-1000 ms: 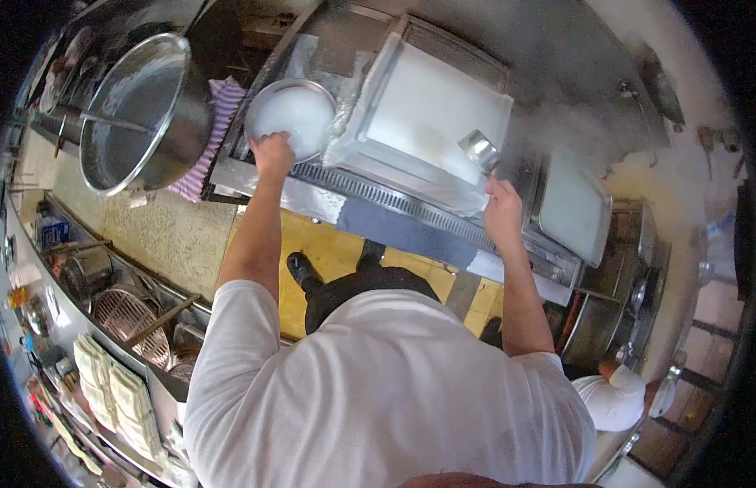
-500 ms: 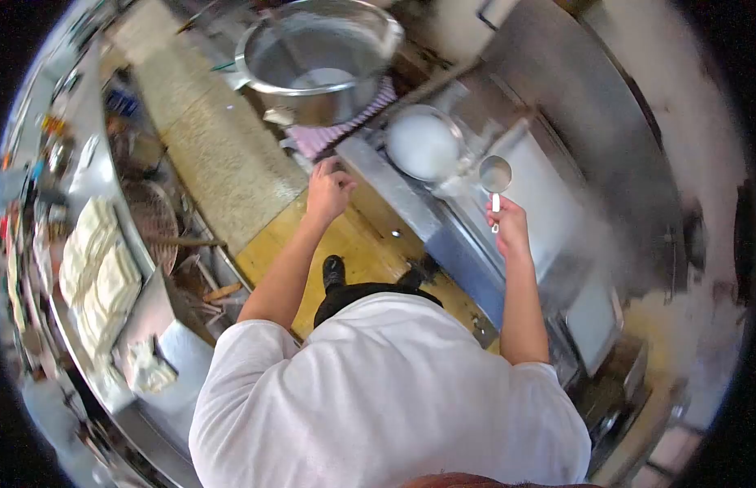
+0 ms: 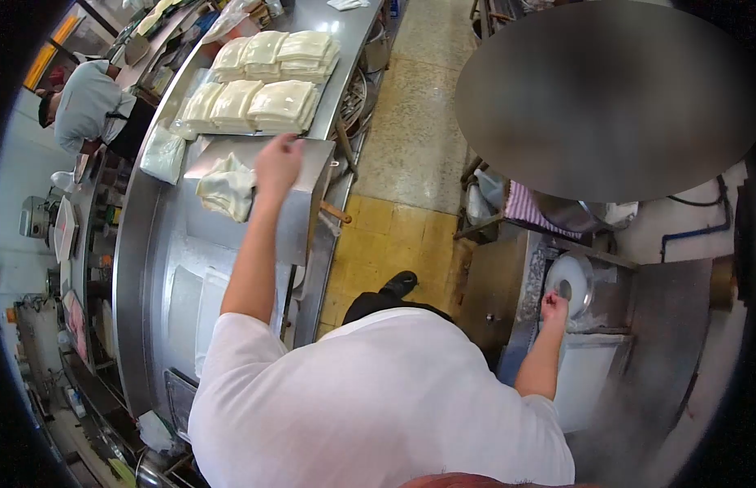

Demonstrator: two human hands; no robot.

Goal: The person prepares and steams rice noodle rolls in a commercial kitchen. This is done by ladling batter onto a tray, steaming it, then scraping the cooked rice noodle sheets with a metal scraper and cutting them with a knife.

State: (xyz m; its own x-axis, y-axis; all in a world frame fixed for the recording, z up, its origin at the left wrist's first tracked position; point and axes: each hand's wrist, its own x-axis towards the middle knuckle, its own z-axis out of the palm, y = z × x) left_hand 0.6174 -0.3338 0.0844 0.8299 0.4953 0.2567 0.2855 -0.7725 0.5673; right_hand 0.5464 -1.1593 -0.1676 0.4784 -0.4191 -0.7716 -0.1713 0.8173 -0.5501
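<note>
Busy commercial kitchen, seen from above the shoulders. Far left, a co-worker [image 3: 85, 106] in a grey shirt, bent over the far end of a long curved steel counter [image 3: 138, 260]. On that counter, stacks of folded cream sheets [image 3: 264, 81] in neat rows, and just below them a crumpled pale cloth [image 3: 228, 189]. Beside the cloth, a steel tray [image 3: 301, 215], jutting past the counter's edge. Left hand [image 3: 279, 163] stretched out at the tray's far rim, fingers loosely bent and apart, nothing in its grasp; touching the rim or just over it, cannot tell. Yellow tiled floor [image 3: 386, 232] in the middle, with one dark shoe [image 3: 398, 285] showing. Further right, a purple striped cloth [image 3: 528, 207] at the back of a steel steamer station. Right hand [image 3: 554, 309] closed around the handle of a small metal ladle [image 3: 565, 289], cup down in a round bowl [image 3: 580, 272] of white batter. Just below the bowl, a white steamer tray [image 3: 585, 382], steam drifting at the lower right corner.
</note>
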